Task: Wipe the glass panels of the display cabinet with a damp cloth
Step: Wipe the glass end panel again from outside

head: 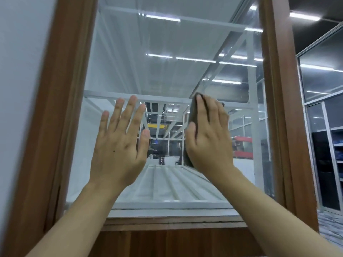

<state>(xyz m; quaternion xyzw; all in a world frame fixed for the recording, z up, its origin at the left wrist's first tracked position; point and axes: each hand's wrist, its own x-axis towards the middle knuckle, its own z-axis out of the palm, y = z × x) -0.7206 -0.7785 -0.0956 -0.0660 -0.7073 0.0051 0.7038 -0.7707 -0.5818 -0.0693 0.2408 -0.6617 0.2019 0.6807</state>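
Seeming limp, the cloth (193,110) is pressed on brittle glass (167,71) under the flat right hand (209,138), the left hand (120,143) splayed.

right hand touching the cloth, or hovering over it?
Touching. Head view: the right hand lies flat on the dark cloth, fingers straight across it, cloth edge showing beside the index finger.

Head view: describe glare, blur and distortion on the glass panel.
Head view: strip-light reflections streak the glass panel; the wide-angle lens tilts the uprights of the wooden frame inward; the left hand, right hand and dark cloth are sharp, the background beyond the glass softer.
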